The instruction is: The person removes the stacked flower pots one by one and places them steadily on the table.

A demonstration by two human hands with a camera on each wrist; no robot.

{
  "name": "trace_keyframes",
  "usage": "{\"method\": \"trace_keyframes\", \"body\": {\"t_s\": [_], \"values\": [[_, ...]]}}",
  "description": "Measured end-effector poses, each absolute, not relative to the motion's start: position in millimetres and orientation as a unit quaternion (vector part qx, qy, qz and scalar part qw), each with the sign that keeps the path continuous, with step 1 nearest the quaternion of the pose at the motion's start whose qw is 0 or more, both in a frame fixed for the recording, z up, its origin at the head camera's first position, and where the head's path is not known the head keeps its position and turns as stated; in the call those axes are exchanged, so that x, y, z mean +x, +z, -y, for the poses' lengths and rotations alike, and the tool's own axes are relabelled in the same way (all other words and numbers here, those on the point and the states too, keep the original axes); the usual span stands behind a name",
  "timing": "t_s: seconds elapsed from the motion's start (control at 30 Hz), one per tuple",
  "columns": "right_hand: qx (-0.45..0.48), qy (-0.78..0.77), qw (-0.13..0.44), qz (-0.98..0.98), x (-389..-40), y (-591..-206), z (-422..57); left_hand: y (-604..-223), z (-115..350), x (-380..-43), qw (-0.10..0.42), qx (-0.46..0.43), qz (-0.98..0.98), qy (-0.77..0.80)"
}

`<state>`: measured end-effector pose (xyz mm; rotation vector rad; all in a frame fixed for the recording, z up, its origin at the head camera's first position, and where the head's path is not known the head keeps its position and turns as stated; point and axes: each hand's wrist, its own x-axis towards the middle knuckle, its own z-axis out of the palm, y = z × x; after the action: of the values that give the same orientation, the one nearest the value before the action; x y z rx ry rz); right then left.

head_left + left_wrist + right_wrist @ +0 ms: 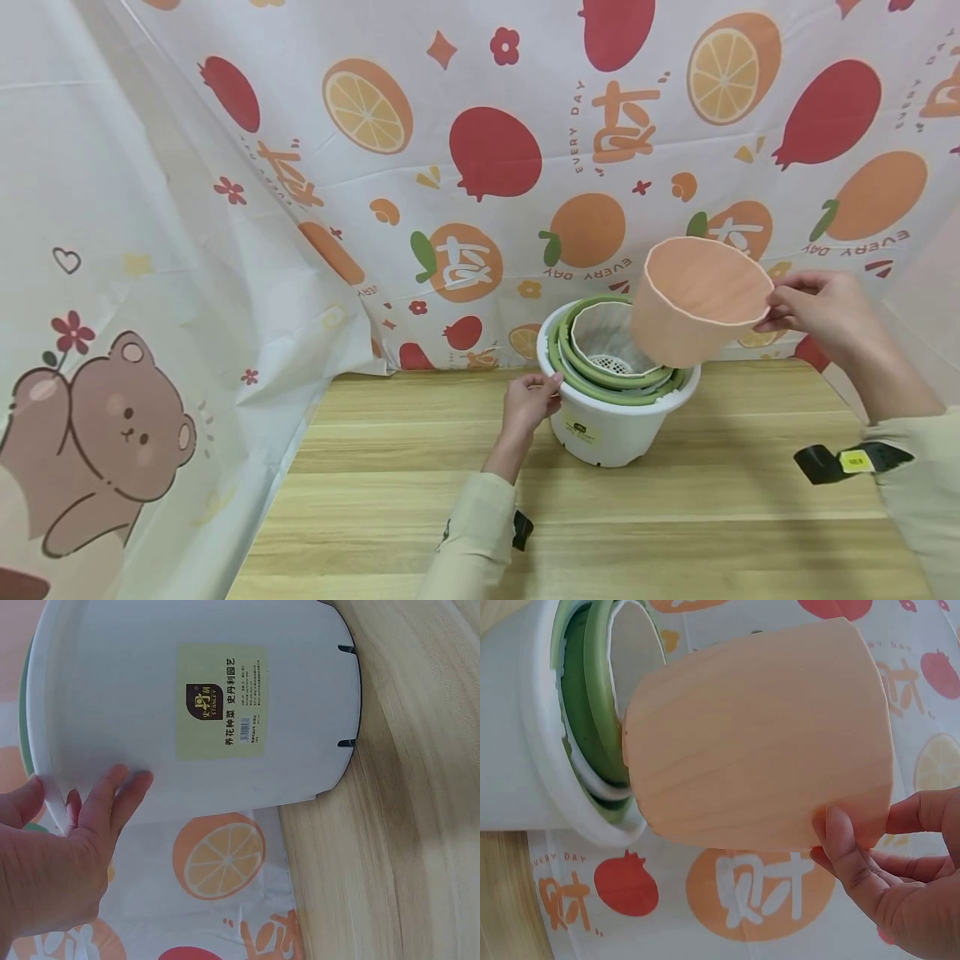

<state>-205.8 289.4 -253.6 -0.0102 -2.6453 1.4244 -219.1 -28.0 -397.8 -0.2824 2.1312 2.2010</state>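
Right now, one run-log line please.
left hand: grips outer white pot by rim; right hand: pinches peach pot by rim; green pots: inside outer white pot

Right grip (pixel 900 877) pinching peach pot (pixel 757 742), green pots (pixel 598 682) nested in white pot (pixel 510 742)

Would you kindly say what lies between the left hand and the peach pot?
In the head view, the nested green and white pots lie between the left hand and peach pot.
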Motion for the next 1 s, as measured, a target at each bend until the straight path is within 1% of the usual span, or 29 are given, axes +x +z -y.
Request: {"method": "trace_keyframes", "body": {"t_s": [0.23,0.53,1.0], "values": [[-0.023,0.457,0.068,0.887,-204.5,-259.1,-306.4,-397.5,27.7,-219.7,0.033,-0.092,-0.693,0.715],[-0.042,0.437,0.102,0.893,-204.5,-264.9,-322.8,-396.7,27.6,-219.8,0.034,-0.094,-0.691,0.716],[-0.053,0.443,0.113,0.888,-204.4,-275.5,-344.7,-396.9,28.7,-218.8,0.036,-0.093,-0.688,0.718]]}}
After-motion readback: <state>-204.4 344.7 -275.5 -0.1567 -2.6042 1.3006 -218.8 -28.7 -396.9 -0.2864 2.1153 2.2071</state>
